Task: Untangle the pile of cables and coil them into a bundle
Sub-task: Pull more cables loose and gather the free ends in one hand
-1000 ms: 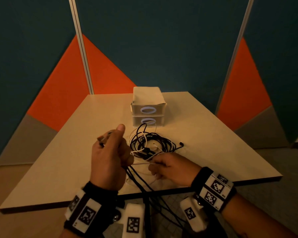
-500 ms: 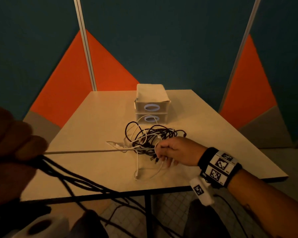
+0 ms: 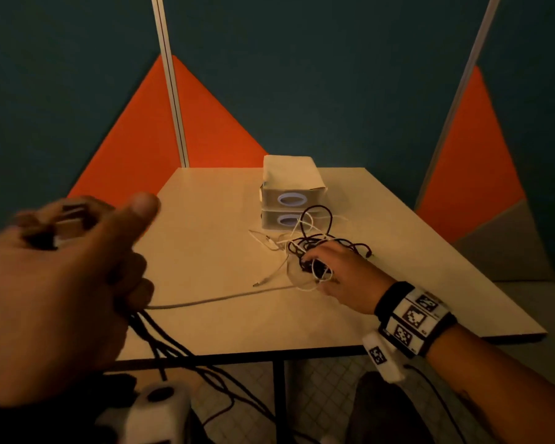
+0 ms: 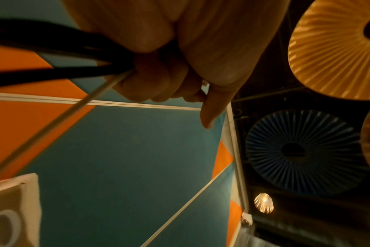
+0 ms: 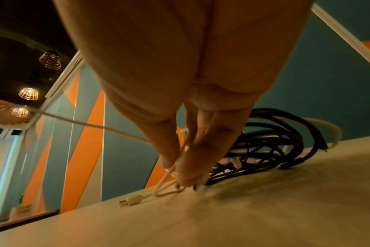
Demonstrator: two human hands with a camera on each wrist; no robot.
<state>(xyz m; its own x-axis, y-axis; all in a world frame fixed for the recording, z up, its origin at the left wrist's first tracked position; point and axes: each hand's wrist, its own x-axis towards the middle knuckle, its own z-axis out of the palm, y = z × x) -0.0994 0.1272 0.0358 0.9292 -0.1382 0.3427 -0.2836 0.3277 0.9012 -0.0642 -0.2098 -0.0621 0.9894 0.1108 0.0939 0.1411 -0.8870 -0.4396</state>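
A tangle of black and white cables point(image 3: 314, 248) point(image 5: 264, 145) lies mid-table, in front of the boxes. My right hand point(image 3: 337, 270) point(image 5: 180, 160) rests on the pile, and its straight fingers press white loops down onto the table. My left hand point(image 3: 61, 283) point(image 4: 169, 71) is raised close to the head camera at the left, fist curled round a white cable point(image 3: 218, 299) point(image 4: 53, 123) and several black cable strands point(image 3: 161, 334) point(image 4: 53, 50). The white cable runs taut from that fist to the pile. A white plug end point(image 5: 131, 200) lies loose on the table.
Two stacked beige boxes point(image 3: 290, 193) with oval holes stand behind the pile. The table point(image 3: 205, 238) has a near edge point(image 3: 302, 350) over which black strands hang toward the floor. Teal and orange wall panels enclose the space.
My left hand pulled away from the pile toward the camera, drawing the white cable out taut, then came in and rose slightly. The right hand shifted onto the pile and holds it down.
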